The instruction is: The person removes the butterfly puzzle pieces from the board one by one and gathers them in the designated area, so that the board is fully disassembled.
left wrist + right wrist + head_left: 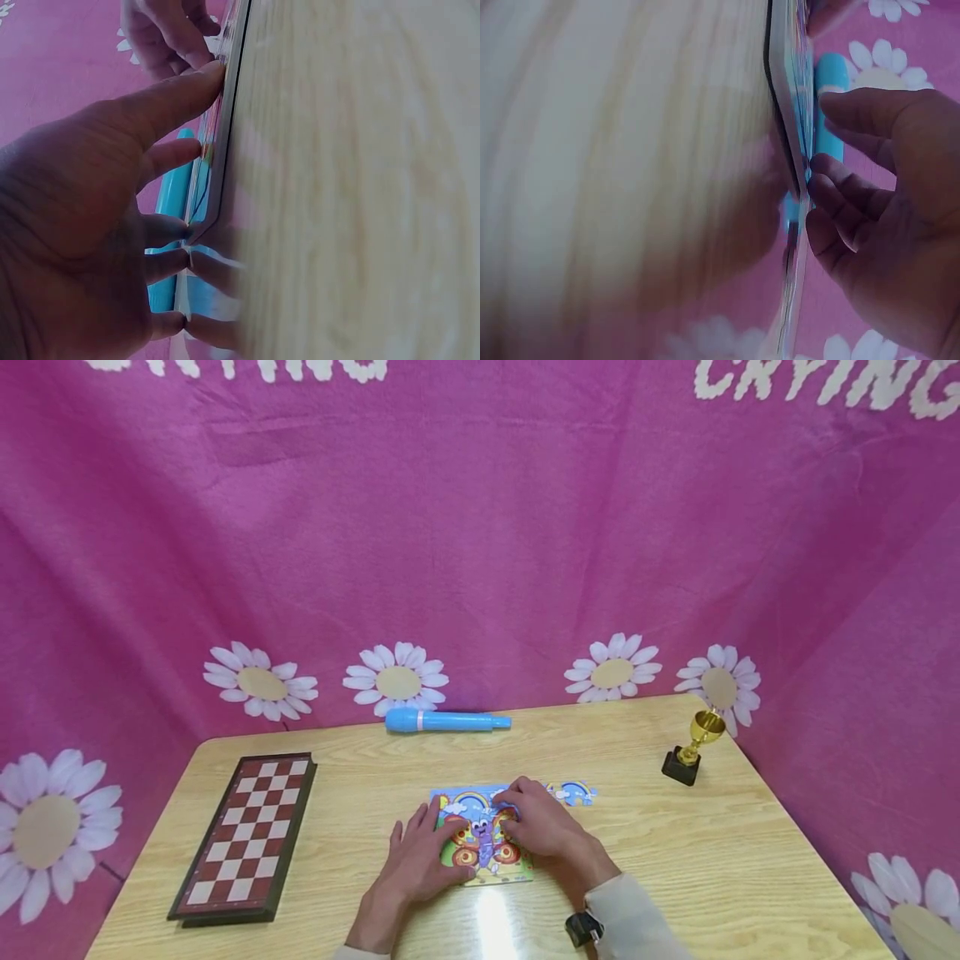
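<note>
A butterfly picture puzzle (483, 843) in bright colours lies flat on the table. Over its left side spreads my left hand (420, 862); the thumb and index finger touch the board and the other fingertips reach the tabletop, as the left wrist view (82, 217) shows. My right hand (546, 820) is above the upper right part of the picture, fingers loosely bent and tips down at its surface, partly hiding it. Beyond that hand lie loose puzzle pieces (576, 793) with a rainbow print.
To the left sits a red and white checkered board (251, 835) with a dark frame. A blue microphone-shaped stick (450, 721) lies at the back. On the right stands a small gold trophy cup (693, 750) on a black base. A pink curtain (480, 543) surrounds the table.
</note>
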Demonstrator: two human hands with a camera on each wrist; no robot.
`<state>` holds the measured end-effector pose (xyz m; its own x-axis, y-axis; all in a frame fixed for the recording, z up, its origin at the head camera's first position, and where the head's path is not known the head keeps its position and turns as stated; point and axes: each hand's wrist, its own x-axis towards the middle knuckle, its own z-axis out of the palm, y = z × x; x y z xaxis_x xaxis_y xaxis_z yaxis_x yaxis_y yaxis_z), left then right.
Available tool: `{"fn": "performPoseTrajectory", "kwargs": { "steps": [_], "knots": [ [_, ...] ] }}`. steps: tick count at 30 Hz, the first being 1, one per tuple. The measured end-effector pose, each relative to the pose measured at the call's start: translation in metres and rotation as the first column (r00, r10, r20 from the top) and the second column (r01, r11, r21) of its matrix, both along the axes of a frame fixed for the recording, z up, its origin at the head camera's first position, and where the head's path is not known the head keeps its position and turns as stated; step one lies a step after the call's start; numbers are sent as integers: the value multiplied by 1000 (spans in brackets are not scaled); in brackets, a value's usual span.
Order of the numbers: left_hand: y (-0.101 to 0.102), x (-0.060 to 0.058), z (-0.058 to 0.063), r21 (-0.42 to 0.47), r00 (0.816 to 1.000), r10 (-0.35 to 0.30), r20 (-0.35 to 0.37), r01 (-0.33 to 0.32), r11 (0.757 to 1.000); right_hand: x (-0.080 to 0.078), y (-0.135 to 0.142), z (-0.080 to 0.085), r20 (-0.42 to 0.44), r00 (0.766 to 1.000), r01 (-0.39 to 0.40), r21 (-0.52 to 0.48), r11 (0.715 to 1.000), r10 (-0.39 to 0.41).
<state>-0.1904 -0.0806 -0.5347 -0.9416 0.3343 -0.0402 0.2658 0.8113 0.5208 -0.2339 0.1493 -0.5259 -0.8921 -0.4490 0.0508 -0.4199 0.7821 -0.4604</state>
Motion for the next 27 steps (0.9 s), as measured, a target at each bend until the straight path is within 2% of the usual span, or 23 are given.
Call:
{"fn": "performPoseTrajectory", "kwargs": {
  "steps": [7, 11, 17, 27],
  "knots": [
    [1, 1, 0, -1, 999, 9, 39, -9, 1000, -3, -9, 0, -86, 995, -35, 79, 996, 42],
    [0, 1, 0, 10, 999, 10, 43, -10, 1000, -5, -11, 0, -90, 995, -32, 92, 995, 40],
    [0, 2, 2, 11, 998, 4, 57, -4, 1000, -7, -13, 0, -70, 997, -19, 78, 997, 25],
    [0, 1, 1, -7, 999, 3, 49, -2, 1000, -13, -17, 4, 52, 998, 15, 69, 997, -19]
  ]
}}
